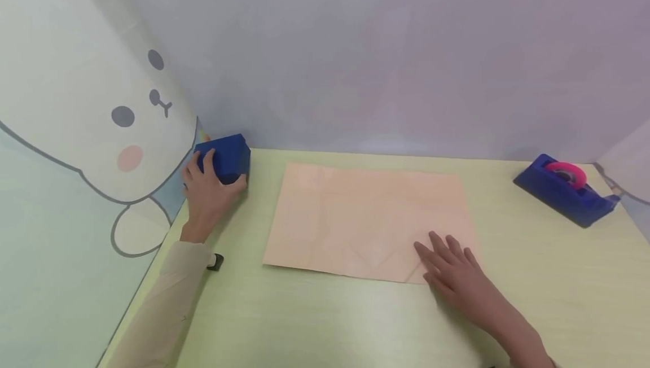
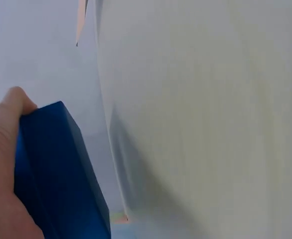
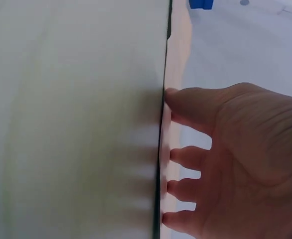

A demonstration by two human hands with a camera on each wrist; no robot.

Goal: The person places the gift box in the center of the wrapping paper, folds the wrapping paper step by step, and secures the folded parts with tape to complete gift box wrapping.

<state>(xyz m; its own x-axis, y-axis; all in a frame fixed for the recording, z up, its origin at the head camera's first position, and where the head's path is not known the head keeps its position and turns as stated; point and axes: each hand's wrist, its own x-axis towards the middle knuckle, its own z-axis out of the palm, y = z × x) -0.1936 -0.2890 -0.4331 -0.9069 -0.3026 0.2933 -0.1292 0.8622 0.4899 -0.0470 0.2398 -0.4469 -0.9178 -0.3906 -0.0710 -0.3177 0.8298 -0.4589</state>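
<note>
At the table's back left corner my left hand point(image 1: 210, 194) grips a dark blue block-shaped object point(image 1: 231, 156), fingers over its top and thumb at its near right side. In the left wrist view the blue block point(image 2: 61, 169) shows a smooth, angular side with the thumb against it. A creased sheet of pale peach paper point(image 1: 355, 215) lies flat in the middle. My right hand point(image 1: 459, 277) rests its spread fingertips on the paper's near right corner. From the right wrist view, the fingertips of the right hand point(image 3: 245, 154) touch the paper near its edge point(image 3: 175, 64).
A blue tape dispenser point(image 1: 558, 201) with a pink roll point(image 1: 579, 175) stands at the back right. Behind the pale yellow table point(image 1: 325, 323) rises a lilac wall point(image 1: 355, 63). A cartoon-printed panel point(image 1: 61, 86) bounds the left side.
</note>
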